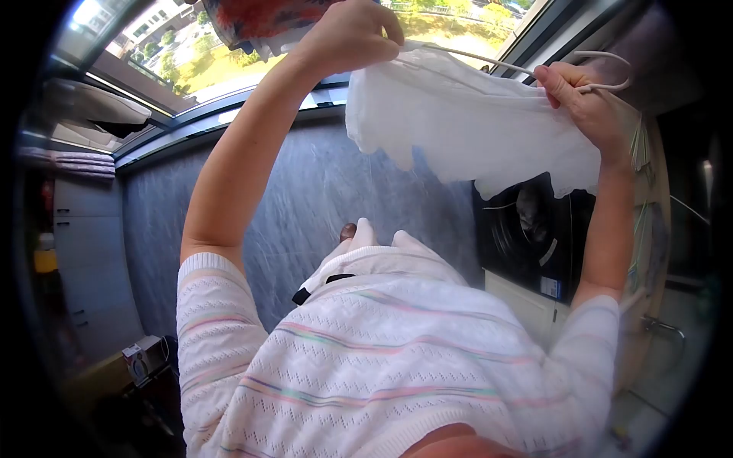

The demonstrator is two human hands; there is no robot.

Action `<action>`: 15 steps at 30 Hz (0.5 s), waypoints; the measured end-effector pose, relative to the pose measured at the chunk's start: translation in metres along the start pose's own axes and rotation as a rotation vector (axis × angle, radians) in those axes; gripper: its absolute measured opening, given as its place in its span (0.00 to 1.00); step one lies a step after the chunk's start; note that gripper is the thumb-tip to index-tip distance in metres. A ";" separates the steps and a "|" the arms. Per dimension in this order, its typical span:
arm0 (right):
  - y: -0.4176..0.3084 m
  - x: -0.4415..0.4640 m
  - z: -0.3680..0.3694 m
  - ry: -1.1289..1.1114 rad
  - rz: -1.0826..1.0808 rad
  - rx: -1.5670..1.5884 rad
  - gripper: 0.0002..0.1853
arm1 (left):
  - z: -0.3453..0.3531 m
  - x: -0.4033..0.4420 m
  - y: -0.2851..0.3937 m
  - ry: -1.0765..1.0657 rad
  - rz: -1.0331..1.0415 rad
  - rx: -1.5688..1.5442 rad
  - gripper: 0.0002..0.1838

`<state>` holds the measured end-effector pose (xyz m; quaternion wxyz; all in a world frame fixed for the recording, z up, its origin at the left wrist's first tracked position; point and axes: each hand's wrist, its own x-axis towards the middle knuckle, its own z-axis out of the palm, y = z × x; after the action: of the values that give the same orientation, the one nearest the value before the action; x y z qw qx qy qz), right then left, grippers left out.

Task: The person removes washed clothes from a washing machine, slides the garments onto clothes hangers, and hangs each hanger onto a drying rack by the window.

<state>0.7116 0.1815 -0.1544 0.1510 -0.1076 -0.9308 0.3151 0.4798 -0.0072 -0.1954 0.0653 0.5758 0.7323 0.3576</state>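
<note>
1. While both hands are raised in the head view, the sheer white garment point(473, 114) with scalloped hem hangs between them, before the window point(450, 30).
2. Left hand point(347, 38) has its fingers pinched at the garment's upper left corner; whether they also hold the rod, I cannot tell.
3. Right hand point(578, 99) is closed around the white clothes hanger point(603, 87), just beside the garment's upper right edge; the hook projects beyond the fist.
</note>
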 end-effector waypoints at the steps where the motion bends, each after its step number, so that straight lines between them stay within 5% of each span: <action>1: -0.003 0.001 0.007 -0.068 0.001 -0.004 0.26 | -0.004 0.000 0.006 0.032 0.056 0.006 0.06; 2: -0.006 0.004 0.018 -0.134 0.000 -0.010 0.26 | -0.014 0.008 0.018 -0.215 -0.202 0.001 0.05; 4: -0.008 0.008 0.028 -0.288 0.026 -0.001 0.25 | 0.008 0.007 0.000 -0.187 -0.091 -0.151 0.07; 9: 0.002 0.006 0.041 -0.220 0.092 0.136 0.25 | 0.032 0.001 -0.001 -0.179 0.011 -0.373 0.09; 13: 0.006 -0.002 0.060 -0.198 0.186 0.238 0.23 | 0.036 -0.010 0.006 -0.321 0.095 -0.329 0.13; 15: 0.010 -0.011 0.057 -0.117 0.273 0.270 0.23 | 0.031 -0.019 -0.015 -0.165 0.193 -0.289 0.16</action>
<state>0.7033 0.1543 -0.2061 0.0656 -0.1929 -0.8641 0.4603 0.4898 -0.0112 -0.2335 0.1726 0.6554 0.6069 0.4153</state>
